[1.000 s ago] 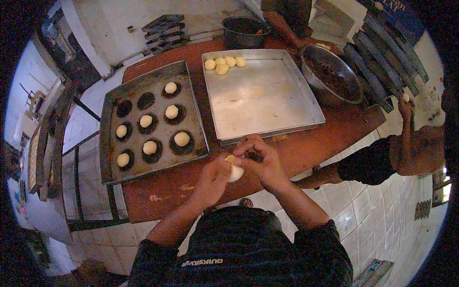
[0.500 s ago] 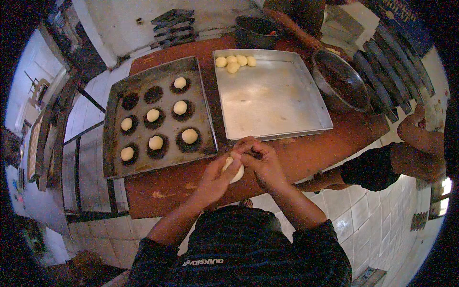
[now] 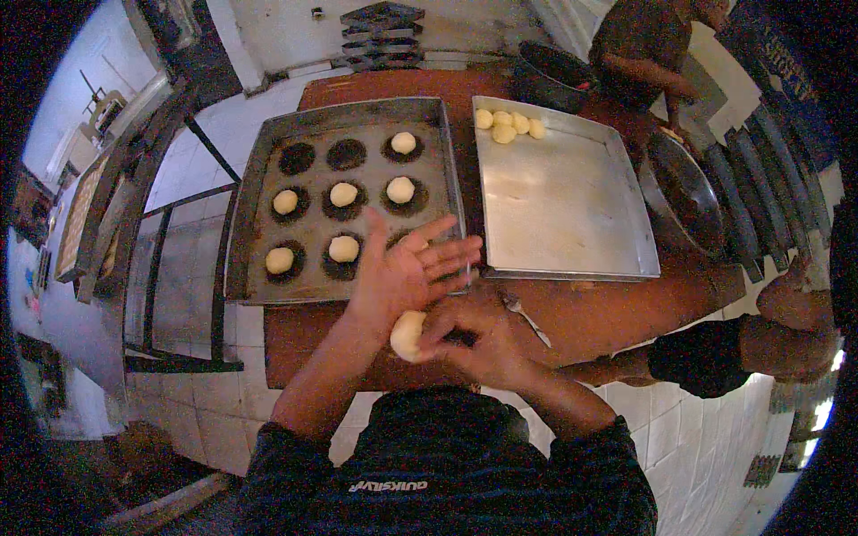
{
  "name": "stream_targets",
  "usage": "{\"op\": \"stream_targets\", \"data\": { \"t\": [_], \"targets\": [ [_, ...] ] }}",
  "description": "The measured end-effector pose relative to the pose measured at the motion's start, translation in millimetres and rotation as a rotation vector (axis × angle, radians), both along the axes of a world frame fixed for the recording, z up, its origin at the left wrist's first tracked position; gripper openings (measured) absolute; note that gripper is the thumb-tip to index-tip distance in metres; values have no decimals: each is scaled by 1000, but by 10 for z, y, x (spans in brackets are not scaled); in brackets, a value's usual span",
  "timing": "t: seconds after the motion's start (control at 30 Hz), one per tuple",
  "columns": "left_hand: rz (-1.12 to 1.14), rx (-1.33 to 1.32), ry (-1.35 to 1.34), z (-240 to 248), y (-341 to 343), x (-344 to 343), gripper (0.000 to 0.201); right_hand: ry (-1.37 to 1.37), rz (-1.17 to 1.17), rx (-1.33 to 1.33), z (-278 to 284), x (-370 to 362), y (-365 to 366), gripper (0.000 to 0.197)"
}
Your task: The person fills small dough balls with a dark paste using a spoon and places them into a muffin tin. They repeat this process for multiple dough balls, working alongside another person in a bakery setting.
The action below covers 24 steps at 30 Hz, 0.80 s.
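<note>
A pale dough ball [image 3: 408, 337] is held in the fingers of my right hand [image 3: 478, 344], over the near edge of the table. My left hand [image 3: 398, 279] is open, palm showing and fingers spread, just above the ball and in front of the dark baking tray [image 3: 308, 234]. On that tray, several pale dough balls sit on dark round patches; two patches at the back carry none. My left hand hides part of its near right corner. In the far left corner of the silver tray [image 3: 563, 205] lies a cluster of smaller yellowish balls [image 3: 504, 133].
A fork [image 3: 529, 322] lies on the brown table [image 3: 617, 302] by my right hand. A metal bowl [image 3: 682, 192] and a dark pot [image 3: 551, 76] stand farther back. Another person [image 3: 643, 49] is at the far right corner; someone's bare legs [image 3: 769, 348] show at the right.
My left hand has come off the dough ball and opened out; my right hand keeps the ball. The view has swung left, and the fork now shows. The other person's arm has drawn back.
</note>
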State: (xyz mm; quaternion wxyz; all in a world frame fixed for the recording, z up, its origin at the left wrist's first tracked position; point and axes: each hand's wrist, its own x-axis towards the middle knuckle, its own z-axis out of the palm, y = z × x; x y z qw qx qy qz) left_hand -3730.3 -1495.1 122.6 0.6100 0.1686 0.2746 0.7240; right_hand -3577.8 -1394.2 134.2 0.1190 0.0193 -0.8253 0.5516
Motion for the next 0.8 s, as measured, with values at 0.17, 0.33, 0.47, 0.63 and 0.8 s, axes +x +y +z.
{"op": "stream_targets", "data": {
  "t": [0.17, 0.33, 0.47, 0.63, 0.8],
  "targets": [
    [193, 194, 203, -214, -223, 71, 90, -189, -168, -1112, -24, -310, -128, 12],
    [468, -24, 628, -388, -250, 6, 58, -179, -344, -995, -306, -650, -289, 23],
    [616, -314, 1044, -590, -293, -285, 42, -273, -300, -79, -413, -760, -128, 36],
    [845, -458, 1286, -1184, -274, -483, 29, 174, -361, 484, -199, -865, -194, 60],
    [728, -214, 1252, -913, -182, -909, 32, 412, -131, 682, 85, -1372, -151, 74]
  ]
}}
